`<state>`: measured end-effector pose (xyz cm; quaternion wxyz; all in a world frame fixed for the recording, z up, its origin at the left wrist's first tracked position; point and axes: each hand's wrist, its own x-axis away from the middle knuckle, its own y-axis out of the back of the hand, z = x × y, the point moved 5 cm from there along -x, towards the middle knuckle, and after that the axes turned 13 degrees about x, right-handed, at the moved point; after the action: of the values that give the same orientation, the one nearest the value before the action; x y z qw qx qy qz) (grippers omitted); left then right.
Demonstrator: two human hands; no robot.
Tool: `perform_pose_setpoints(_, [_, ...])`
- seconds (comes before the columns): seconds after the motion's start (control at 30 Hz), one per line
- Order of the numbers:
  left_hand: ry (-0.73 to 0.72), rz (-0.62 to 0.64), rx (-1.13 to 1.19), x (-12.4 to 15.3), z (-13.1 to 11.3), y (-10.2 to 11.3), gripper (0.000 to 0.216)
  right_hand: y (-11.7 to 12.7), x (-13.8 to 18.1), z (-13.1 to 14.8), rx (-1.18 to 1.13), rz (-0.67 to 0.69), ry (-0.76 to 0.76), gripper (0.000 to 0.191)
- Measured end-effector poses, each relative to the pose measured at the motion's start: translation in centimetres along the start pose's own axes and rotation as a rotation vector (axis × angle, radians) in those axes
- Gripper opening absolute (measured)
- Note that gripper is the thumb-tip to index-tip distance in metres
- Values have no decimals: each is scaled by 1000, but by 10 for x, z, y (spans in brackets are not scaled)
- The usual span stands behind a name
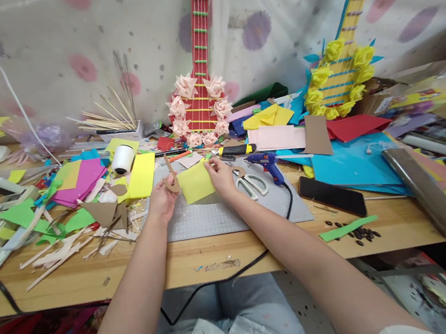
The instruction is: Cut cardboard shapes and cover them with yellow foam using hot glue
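Yellow sheet (197, 183) pinched in our right hand (221, 177), we grip a brown cutout (174, 184) with our left hand (163, 201), near the left edge of the mat (205, 221).

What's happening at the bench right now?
A person holds a brown piece in the left hand and a yellow sheet by its upper right corner in the right hand, both above the mat. Scissors and a glue gun lie to the right, in neither hand. A red guitar with pink flowers stands behind.
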<state>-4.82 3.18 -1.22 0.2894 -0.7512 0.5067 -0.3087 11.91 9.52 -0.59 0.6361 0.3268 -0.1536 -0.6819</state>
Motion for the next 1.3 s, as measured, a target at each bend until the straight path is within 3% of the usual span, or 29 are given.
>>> perform_pose_setpoints(0.1, [-102, -74, -96, -1, 3, 3, 24, 14, 8, 0, 31, -72, 46, 31])
perform_pose_setpoints(0.37, [-173, -56, -234, 7, 23, -2, 25, 17, 20, -11, -16, -151, -15, 33])
perform_pose_setpoints(0.5, [-171, -72, -267, 5, 24, 1, 26, 17, 20, -15, -46, -145, -26, 35])
perform_pose_setpoints(0.7, [-165, -1, -337, 2, 27, 2, 33, 12, 21, -16, -67, -108, -7, 39])
perform_pose_setpoints(1.3, [-207, -66, -418, 6, 24, 0, 35, 11, 23, -16, -160, -117, -4, 34])
